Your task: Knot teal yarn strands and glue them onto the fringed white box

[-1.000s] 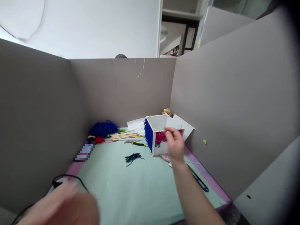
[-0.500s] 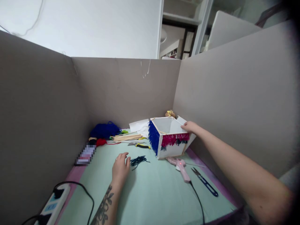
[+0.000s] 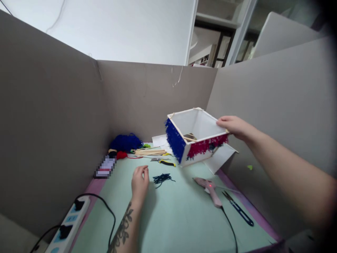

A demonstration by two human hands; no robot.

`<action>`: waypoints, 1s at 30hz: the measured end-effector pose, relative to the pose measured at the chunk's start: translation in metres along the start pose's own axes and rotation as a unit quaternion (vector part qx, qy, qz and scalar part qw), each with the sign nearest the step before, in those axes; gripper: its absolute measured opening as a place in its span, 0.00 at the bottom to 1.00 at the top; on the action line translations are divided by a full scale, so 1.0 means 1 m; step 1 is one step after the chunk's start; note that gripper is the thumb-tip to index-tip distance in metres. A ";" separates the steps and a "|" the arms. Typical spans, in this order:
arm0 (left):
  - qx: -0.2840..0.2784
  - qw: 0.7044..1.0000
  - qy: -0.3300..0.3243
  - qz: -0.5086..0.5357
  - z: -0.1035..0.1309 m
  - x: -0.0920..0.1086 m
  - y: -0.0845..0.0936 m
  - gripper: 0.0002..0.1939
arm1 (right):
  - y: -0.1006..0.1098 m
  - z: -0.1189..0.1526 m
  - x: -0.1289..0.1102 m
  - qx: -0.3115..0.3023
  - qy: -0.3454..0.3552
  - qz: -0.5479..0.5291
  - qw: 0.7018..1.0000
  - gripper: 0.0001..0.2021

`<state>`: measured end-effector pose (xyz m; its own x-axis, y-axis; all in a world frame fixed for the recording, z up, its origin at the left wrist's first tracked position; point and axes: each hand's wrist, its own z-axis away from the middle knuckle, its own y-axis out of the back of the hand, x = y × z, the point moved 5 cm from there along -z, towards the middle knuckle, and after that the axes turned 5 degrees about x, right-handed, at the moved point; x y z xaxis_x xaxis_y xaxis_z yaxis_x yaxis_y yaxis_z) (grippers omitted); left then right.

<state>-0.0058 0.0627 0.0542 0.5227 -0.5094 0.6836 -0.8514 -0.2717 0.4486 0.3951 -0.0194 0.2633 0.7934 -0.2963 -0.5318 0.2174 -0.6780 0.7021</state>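
Note:
My right hand [image 3: 234, 125] grips the right rim of a white open-topped box [image 3: 206, 123], thumb at the inner edge. The box is raised off the table and tilted. Blue yarn fringe [image 3: 175, 140] covers its left side; magenta fringe [image 3: 202, 148] with a dark green patch runs along the front. Loosely curled, my left hand [image 3: 140, 181] hovers over the table with nothing visible in it. Just right of it lies a small bundle of dark teal yarn strands [image 3: 162, 178]. A pink glue gun [image 3: 210, 189] with a lit red light rests below the box.
Thread snips [image 3: 238, 209] lie at the right, yellow-black pliers [image 3: 164, 162] farther back. Behind are wooden sticks [image 3: 150, 152], blue yarn [image 3: 125, 142] and red yarn [image 3: 121, 155]. A phone [image 3: 105, 166] and a power strip [image 3: 70, 225] line the left edge. Grey panels surround the table.
My right hand has lifted the box up off the table and tilted it. My left hand has drawn slightly away from the teal strands, fingers more curled. The camera view has shifted left.

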 end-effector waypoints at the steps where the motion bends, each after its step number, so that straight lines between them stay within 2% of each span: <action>1: 0.059 0.998 0.013 0.028 -0.004 0.007 0.017 0.14 | -0.013 0.005 -0.014 -0.043 -0.009 -0.064 0.997 0.09; 4: 0.218 0.975 0.022 0.047 -0.013 0.035 0.074 0.16 | -0.058 0.026 -0.065 -0.104 -0.013 -0.197 0.975 0.08; 6: 0.253 0.966 -0.031 0.037 -0.019 0.057 0.106 0.17 | -0.091 0.044 -0.101 -0.125 0.010 -0.239 0.963 0.07; 8: 0.235 0.965 -0.117 -0.005 -0.025 0.075 0.129 0.18 | -0.125 0.064 -0.135 -0.158 0.019 -0.264 0.951 0.07; 10: 0.176 0.964 -0.189 -0.064 -0.029 0.080 0.142 0.17 | -0.155 0.086 -0.163 -0.184 0.015 -0.273 0.944 0.06; 12: 0.128 0.963 -0.208 -0.116 -0.032 0.068 0.150 0.16 | -0.182 0.108 -0.182 -0.206 0.004 -0.287 0.936 0.05; 14: 0.105 0.965 -0.189 -0.148 -0.033 0.048 0.155 0.16 | -0.209 0.127 -0.190 -0.255 -0.026 -0.308 0.916 0.06; 16: 0.078 0.971 -0.161 -0.162 -0.033 0.028 0.157 0.16 | -0.228 0.137 -0.184 -0.285 -0.032 -0.320 0.903 0.11; 18: 0.064 0.975 -0.142 -0.159 -0.031 0.015 0.157 0.16 | -0.240 0.137 -0.162 -0.284 -0.030 -0.310 0.907 0.16; 21: 0.056 0.977 -0.136 -0.154 -0.029 0.008 0.157 0.16 | -0.242 0.123 -0.100 -0.198 -0.038 -0.200 0.959 0.18; 23: 0.050 0.978 -0.138 -0.152 -0.029 0.007 0.158 0.17 | -0.243 0.118 -0.058 -0.175 -0.047 -0.153 0.971 0.14; 25: 0.043 0.978 -0.139 -0.149 -0.030 0.005 0.159 0.17 | -0.248 0.119 -0.029 -0.169 -0.046 -0.110 0.978 0.10; 27: 0.037 0.978 -0.140 -0.149 -0.032 0.003 0.161 0.17 | -0.259 0.126 -0.017 -0.172 -0.029 -0.082 0.981 0.15; 30: 0.035 0.977 -0.141 -0.156 -0.032 0.001 0.163 0.17 | -0.284 0.135 -0.030 -0.192 0.038 -0.052 0.979 0.28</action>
<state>-0.1431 0.0443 0.1462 0.7326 -0.5956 0.3294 -0.6589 -0.4991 0.5628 0.2328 0.0909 0.0163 0.7922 -0.1787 -0.5835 0.4858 -0.3941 0.7802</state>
